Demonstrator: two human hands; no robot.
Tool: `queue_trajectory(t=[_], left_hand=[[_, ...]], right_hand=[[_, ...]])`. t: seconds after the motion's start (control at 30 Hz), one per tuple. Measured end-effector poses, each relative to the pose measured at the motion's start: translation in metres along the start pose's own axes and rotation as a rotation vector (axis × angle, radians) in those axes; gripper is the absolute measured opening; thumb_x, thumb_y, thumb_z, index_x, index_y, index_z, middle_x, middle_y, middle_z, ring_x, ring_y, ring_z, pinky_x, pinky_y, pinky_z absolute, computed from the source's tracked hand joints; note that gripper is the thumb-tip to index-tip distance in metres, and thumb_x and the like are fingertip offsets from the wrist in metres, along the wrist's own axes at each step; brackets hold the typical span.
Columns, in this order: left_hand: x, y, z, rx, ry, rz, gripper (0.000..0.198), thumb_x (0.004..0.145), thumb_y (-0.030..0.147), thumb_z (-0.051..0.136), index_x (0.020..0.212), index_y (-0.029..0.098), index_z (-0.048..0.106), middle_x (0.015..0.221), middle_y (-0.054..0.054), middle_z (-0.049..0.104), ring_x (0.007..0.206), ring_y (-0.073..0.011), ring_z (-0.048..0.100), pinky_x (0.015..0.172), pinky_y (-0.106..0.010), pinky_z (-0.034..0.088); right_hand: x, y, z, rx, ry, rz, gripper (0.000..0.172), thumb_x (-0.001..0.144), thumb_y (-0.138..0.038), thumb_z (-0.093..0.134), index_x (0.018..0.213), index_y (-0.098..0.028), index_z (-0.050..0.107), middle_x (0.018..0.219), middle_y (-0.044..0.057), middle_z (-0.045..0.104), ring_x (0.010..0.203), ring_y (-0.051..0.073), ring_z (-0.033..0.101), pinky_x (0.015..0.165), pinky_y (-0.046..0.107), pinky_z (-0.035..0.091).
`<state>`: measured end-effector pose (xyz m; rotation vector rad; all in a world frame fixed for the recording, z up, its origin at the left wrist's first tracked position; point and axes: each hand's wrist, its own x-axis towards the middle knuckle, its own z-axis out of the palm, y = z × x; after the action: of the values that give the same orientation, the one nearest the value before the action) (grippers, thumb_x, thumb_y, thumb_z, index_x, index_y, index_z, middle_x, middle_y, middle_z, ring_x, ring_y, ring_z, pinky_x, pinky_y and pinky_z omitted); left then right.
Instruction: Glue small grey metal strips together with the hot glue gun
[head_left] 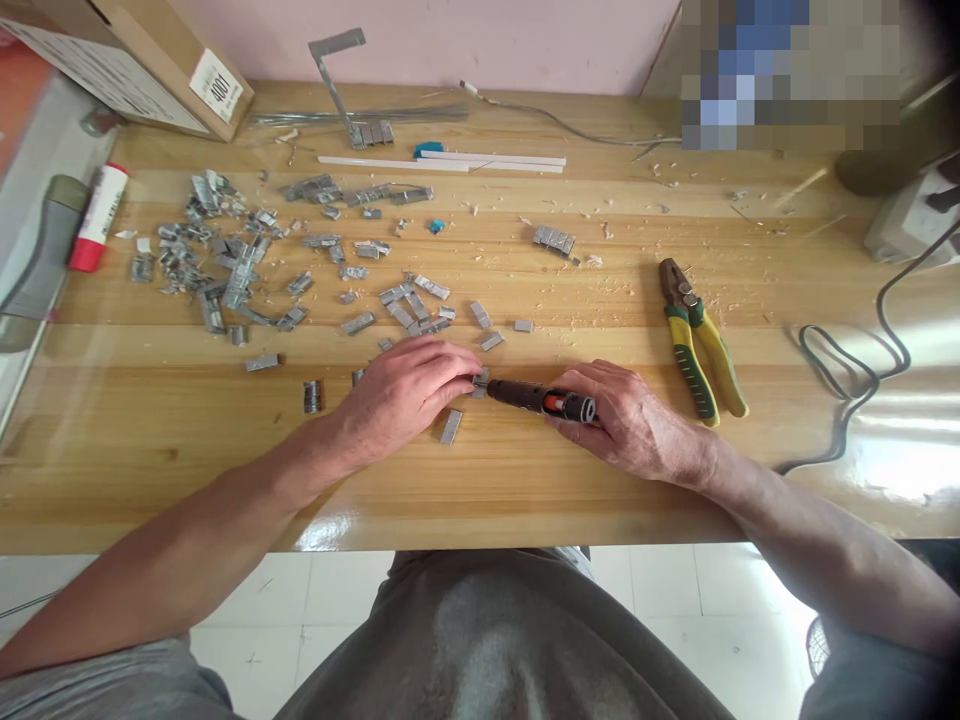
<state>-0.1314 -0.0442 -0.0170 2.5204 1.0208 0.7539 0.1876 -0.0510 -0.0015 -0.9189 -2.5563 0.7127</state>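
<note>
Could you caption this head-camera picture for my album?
Dark tool in the right hand, aimed at a small grey piece held by the left hand.

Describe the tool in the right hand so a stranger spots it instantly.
At the wooden table, find the right hand. It grips the dark, tube-shaped tool pointing toward the left hand; orange shows through an opening, unlike on the yellow-and-green pliers.

We wear a dark grey shirt (420, 660); left of its pale patch (487, 625) shows a grey sleeve (135, 685), right of the patch a darker sleeve (877, 675). Our left hand (409, 395) and right hand (630, 415) are bare.
</note>
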Motion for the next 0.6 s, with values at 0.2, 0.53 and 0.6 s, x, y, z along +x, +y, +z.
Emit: queue_trajectory(t=[0.2,0.53,0.6], left_hand=[[-0.0001,-0.0005,0.0,0.025,0.009,0.02,0.01,0.109,0.021,0.067,0.116,0.02,0.074,0.114,-0.007,0.085,0.106,-0.0221,0.08,0.103,-0.041,0.064],[0.0007,0.0003,-0.0012,0.012,0.015,0.021,0.011,0.109,0.021,0.067,0.117,0.021,0.075,0.114,-0.006,0.085,0.106,-0.0219,0.081,0.102,-0.04,0.065],[0.0006,-0.0002,-0.0012,-0.001,0.009,0.007,0.012,0.11,0.021,0.066,0.117,0.022,0.075,0.114,-0.006,0.085,0.107,-0.0219,0.081,0.103,-0.041,0.065]], right_hand=[[-0.0008,0.0,0.0008,-0.009,0.015,0.001,0.008,0.11,-0.028,0.06,0.109,-0.02,0.062,0.092,0.006,0.071,0.08,0.021,0.064,0.077,0.034,0.048],[-0.0002,0.0007,0.0008,0.004,0.011,-0.014,0.01,0.11,-0.03,0.06,0.109,-0.021,0.062,0.092,0.006,0.071,0.08,0.021,0.065,0.076,0.034,0.048],[-0.0001,0.0003,0.0004,0.019,0.008,-0.008,0.01,0.11,-0.031,0.06,0.11,-0.021,0.062,0.093,0.006,0.072,0.081,0.021,0.066,0.077,0.034,0.049]])
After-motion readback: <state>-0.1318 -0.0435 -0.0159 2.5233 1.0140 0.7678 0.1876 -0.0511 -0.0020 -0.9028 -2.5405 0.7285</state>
